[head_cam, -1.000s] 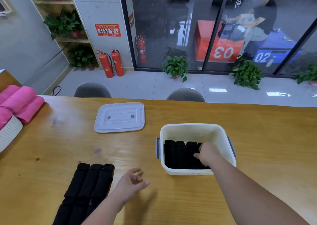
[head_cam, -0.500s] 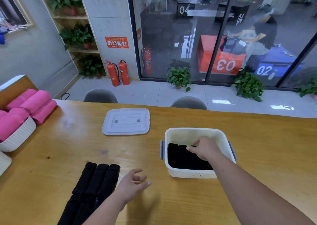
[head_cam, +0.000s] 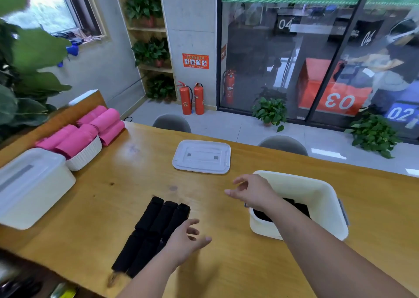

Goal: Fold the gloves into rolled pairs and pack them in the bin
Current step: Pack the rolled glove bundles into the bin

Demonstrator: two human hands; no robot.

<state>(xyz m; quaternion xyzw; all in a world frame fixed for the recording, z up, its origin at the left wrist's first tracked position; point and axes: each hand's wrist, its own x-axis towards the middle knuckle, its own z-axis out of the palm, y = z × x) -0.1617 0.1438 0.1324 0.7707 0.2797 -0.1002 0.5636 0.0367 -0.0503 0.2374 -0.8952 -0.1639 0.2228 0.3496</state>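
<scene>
The right hand (head_cam: 251, 192) hovered empty above the table (head_cam: 108, 207), fingers loosely spread and pointing toward nine o'clock, just off the bin's left rim, and the left hand (head_cam: 186, 241) hung just as slack and empty at about seven o'clock from it, thumb out, holding nothing. Right beside the left hand, at its ten o'clock, the black rolled gloves (head_cam: 158, 222) lay side by side in three rows on the wood, though how many pairs they made I could not tell. The white bin (head_cam: 294, 177) sat at three o'clock from the right hand with more dark rolls (head_cam: 299, 207) on its floor, partly hidden by the forearm. Its lid (head_cam: 201, 157) lay flat at twelve o'clock, well apart. By my reading the folding was done and the packing was midway, so the next move called for closing a hand around one roll firmly enough to keep it wound, then setting it snugly against those in the bin
</scene>
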